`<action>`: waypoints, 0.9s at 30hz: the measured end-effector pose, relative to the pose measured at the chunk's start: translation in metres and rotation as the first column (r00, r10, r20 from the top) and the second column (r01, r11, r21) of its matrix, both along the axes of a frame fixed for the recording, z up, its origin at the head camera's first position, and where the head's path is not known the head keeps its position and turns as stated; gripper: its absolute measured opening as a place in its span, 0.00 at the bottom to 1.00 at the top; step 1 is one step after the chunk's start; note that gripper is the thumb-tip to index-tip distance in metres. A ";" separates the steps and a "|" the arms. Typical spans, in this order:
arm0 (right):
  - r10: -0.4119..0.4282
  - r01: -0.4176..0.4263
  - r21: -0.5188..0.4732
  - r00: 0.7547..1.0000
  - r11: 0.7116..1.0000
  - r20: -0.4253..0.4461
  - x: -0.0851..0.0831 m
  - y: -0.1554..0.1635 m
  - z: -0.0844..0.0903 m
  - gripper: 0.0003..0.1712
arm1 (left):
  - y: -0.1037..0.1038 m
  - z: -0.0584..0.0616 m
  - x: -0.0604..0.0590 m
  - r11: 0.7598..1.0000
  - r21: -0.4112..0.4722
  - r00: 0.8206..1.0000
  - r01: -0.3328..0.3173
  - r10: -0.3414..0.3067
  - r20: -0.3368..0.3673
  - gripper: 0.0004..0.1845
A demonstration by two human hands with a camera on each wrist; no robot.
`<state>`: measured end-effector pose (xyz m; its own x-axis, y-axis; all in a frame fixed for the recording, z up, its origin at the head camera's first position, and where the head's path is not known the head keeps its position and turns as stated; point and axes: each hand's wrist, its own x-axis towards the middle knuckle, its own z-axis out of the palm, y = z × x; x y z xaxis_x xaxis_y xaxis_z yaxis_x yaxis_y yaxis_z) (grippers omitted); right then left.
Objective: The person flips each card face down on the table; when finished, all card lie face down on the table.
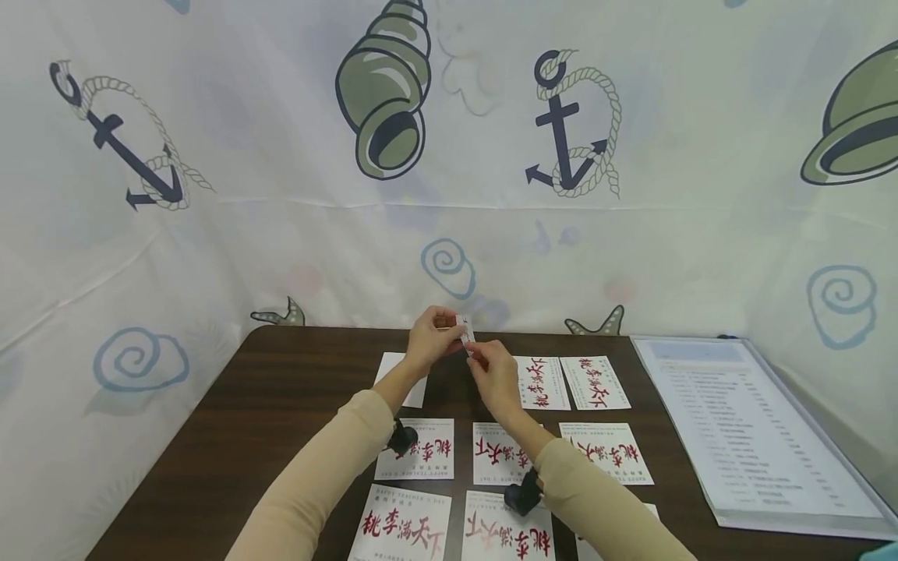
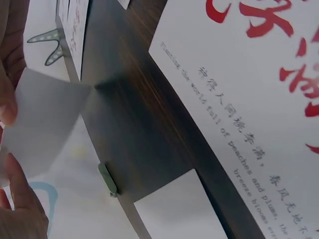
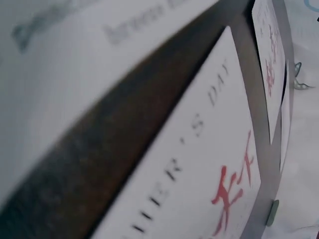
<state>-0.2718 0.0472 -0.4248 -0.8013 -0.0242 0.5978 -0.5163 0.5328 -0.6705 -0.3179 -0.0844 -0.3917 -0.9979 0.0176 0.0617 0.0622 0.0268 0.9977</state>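
Head view showed your left hand [image 1: 433, 336] and right hand [image 1: 491, 372] both pinching one card [image 1: 465, 330] above the table [image 1: 281, 405], steadying it.

At the left edge, the left hand's fingers [image 2: 15, 194] pinch a small white paper [image 2: 42, 124], held up above the dark wood-grain surface [image 2: 144, 129]. A large white card [image 2: 249, 99] with red brush characters and grey print (Chinese above English) lies on the surface, filling the upper right. A blank white card [image 2: 179, 209] lies near the surface's edge, just beside a green starfish print [image 2: 50, 45] on the backdrop.
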 end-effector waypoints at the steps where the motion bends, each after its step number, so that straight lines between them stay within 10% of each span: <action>1: -0.008 0.008 -0.016 1.000 1.000 -0.012 -0.001 0.001 0.001 0.11 | 0.001 0.000 0.000 1.000 0.006 1.000 0.007 -0.007 -0.017 0.19; 12: -0.099 0.133 -0.266 0.986 0.955 0.136 -0.009 0.012 0.007 0.11 | -0.009 -0.012 0.009 0.965 -0.178 0.976 -0.192 0.168 -0.141 0.22; 18: -0.070 0.176 -0.362 0.955 0.916 0.287 -0.012 0.016 0.003 0.13 | -0.013 -0.028 0.015 0.949 -0.261 0.983 -0.178 0.156 -0.101 0.25; 27: -0.081 0.171 -0.183 0.905 0.968 0.418 -0.011 0.025 -0.005 0.17 | -0.015 -0.036 0.020 0.931 -0.348 0.992 -0.109 0.123 0.019 0.25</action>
